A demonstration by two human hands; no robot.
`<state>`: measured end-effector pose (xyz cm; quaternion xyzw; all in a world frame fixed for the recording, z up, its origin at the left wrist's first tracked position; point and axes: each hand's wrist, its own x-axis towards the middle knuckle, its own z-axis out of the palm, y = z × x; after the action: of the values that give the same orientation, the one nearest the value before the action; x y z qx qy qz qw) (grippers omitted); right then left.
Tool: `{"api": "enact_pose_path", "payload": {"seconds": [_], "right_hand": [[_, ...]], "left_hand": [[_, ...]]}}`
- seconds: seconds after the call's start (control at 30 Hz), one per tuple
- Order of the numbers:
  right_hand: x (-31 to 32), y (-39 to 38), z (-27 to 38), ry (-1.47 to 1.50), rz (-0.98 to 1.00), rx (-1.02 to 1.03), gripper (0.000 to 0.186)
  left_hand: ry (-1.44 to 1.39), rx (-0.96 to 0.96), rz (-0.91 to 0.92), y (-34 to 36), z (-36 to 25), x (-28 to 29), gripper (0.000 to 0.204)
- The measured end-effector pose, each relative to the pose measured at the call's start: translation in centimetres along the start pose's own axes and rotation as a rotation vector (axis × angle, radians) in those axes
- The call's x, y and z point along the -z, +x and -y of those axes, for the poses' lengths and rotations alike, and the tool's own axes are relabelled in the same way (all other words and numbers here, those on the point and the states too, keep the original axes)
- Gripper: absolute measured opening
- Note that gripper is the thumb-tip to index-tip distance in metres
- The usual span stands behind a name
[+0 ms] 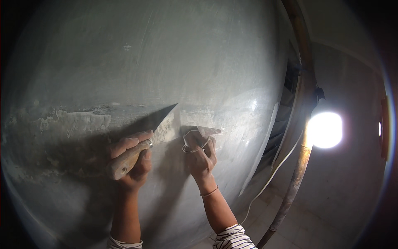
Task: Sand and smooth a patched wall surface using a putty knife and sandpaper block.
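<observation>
Faces a wall (199, 54), with bamboo pole (297, 176) and lit bulb (326, 130) at right. Grips trowel (161, 135) in left hand (139, 173), with blade (170, 125) slanting up rightward; pinches pale piece (208, 131) in right hand (202, 162).

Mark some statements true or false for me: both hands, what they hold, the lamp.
1. The left hand grips the trowel by its handle. True.
2. The right hand holds nothing. False: it holds a pale piece; what it is cannot be told.
3. The bulb by the pole is lit. True.
4. A bracelet circles the left wrist. False: it is on the right wrist.
5. The right sleeve is striped. True.
</observation>
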<state>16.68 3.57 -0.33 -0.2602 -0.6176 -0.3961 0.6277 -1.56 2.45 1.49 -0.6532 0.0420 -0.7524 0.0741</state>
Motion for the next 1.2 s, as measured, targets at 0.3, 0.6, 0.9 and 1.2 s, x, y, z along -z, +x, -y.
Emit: {"api": "enact_pose_path", "payload": {"seconds": [0.3, 0.6, 0.9, 1.2], "right_hand": [[-0.1, -1.1, 0.8, -0.137, 0.035, -0.083, 0.039], [-0.7, -0.3, 1.0, -0.063, 0.054, 0.044, 0.044], [-0.4, 1.2, 2.0, -0.071, 0.08, -0.035, 0.039], [-0.3, 0.8, 1.0, -0.01, 0.079, 0.046, 0.04]], "left_hand": [[0.023, -0.075, -0.037, 0.2, 0.1, -0.1, 0.033], [0.031, -0.077, -0.053, -0.2, 0.4, -0.1, 0.037], [0.026, -0.066, -0.077, -0.3, 0.2, 0.0, 0.037], [0.074, -0.028, -0.076, 0.0, -0.3, 0.1, 0.031]]}}
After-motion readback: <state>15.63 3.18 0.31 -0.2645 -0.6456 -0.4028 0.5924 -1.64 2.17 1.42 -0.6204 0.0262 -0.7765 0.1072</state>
